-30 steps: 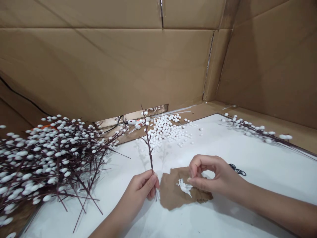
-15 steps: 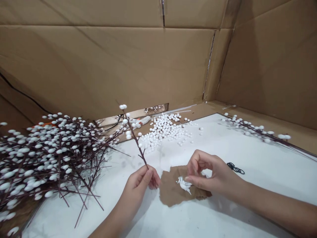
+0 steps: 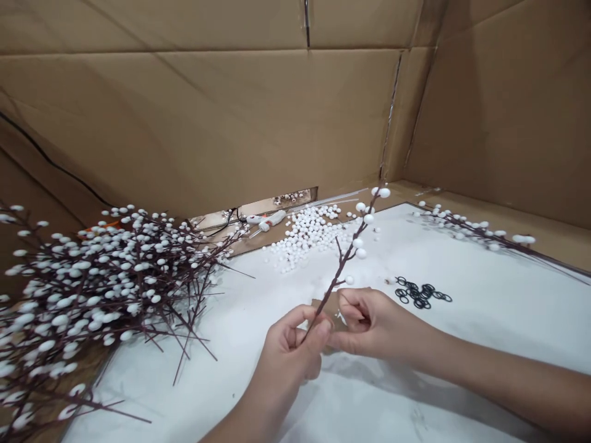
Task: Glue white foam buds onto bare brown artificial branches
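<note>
So the person here has a thin brown twig [image 3: 344, 261] dotted with white, and the left hand [image 3: 289, 351] is closed around its lower end, thumb and fingers wrapped on the stem. From that hand the twig runs up and away to the right at a tilt, its tip pointing out past the right hand [image 3: 373, 323]. The right hand is curled shut just beside the stem, its fingertips almost meeting the left hand, and honestly I can't tell if it's pinching anything tiny. So the left is the one on the twig, while the right sits close by, on the side the twig leans toward. Under both hands there's a scrap of brown paper [image 3: 323, 306], mostly hidden. Past the right hand's knuckles lies a little heap of black rings [image 3: 418, 294], and farther out, a spill of white beads [image 3: 307, 237] and what looks like a glue gun [image 3: 270, 218]. Left of the left hand, a big pile of similar twigs [image 3: 106, 289] sits partly on the tabletop [image 3: 484, 332].
</note>
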Demonstrator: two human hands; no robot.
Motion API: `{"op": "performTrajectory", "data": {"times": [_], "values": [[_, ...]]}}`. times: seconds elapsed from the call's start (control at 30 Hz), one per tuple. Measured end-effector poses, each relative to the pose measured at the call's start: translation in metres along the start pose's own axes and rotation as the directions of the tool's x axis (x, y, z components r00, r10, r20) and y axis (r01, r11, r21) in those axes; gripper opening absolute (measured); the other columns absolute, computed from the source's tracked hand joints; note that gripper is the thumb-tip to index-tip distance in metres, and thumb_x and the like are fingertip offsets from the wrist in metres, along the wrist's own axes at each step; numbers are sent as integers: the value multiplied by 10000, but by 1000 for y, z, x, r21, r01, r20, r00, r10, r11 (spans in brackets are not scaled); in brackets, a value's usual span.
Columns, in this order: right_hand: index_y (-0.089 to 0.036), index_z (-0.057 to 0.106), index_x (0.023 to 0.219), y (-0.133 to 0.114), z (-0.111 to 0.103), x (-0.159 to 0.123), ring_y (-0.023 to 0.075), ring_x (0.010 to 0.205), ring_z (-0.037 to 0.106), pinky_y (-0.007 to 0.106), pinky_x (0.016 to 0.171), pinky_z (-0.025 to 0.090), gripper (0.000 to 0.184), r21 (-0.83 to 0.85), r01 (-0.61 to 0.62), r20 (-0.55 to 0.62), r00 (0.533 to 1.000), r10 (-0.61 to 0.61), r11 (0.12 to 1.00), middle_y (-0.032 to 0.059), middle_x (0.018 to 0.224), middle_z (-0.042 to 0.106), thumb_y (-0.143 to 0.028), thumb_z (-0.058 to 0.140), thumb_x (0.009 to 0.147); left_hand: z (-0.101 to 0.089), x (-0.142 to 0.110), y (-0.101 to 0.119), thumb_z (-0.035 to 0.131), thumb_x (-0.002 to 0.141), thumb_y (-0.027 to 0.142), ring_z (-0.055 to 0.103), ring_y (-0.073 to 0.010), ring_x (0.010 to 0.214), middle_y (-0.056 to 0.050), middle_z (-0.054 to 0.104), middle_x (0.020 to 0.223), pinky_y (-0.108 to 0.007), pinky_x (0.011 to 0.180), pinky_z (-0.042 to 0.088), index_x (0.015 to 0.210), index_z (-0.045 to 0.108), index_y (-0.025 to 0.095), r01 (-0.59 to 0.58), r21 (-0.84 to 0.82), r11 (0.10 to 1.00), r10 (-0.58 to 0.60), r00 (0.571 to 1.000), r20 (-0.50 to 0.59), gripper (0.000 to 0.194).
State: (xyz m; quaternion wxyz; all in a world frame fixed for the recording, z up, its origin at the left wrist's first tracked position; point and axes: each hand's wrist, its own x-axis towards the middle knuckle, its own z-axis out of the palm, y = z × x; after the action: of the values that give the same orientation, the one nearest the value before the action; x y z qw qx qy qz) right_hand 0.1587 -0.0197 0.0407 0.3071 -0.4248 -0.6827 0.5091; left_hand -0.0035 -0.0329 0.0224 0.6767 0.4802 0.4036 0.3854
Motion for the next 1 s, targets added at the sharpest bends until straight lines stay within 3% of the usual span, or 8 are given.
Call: {"op": "performTrajectory", "data": {"times": [0.2, 0.47, 0.7, 1.0], "values": [[-212, 208, 567, 0, 3, 1, 49, 473, 205, 167, 429, 192, 398, -179, 40, -40, 998, -48, 983, -111, 479, 265, -140, 597, 607, 2, 0, 1, 666, 585, 561, 135, -24, 341, 141, 221, 350, -211, 371, 85, 650, 474, 183, 50, 129, 990, -46, 998, -32, 429], [-212, 186, 573, 8, -1, 1, 47, 464, 187, 173, 411, 158, 420, -207, 75, -14, 997, -80, 976, -112, 481, 255, -109, 592, 610, -1, 1, 4, 623, 670, 485, 169, -36, 359, 122, 258, 376, -220, 388, 112, 608, 452, 187, 33, 258, 966, -30, 999, -16, 350], [-215, 180, 556, 4, -5, 3, 32, 433, 178, 176, 388, 151, 449, -96, -117, 45, 991, 122, 988, -118, 452, 235, -182, 625, 604, 1, 4, 6, 614, 661, 292, 226, -52, 429, 85, 339, 444, -215, 419, 149, 561, 496, 167, 5, 346, 938, 5, 1000, -27, 199], [-216, 286, 532, -8, 3, 9, 21, 405, 204, 186, 371, 153, 386, 66, -274, -17, 961, 275, 960, -122, 466, 233, -13, 612, 495, -3, 2, -1, 574, 699, 253, 205, -51, 404, 99, 305, 427, -208, 394, 145, 588, 496, 176, 15, 316, 949, -33, 998, 50, 156]]}}
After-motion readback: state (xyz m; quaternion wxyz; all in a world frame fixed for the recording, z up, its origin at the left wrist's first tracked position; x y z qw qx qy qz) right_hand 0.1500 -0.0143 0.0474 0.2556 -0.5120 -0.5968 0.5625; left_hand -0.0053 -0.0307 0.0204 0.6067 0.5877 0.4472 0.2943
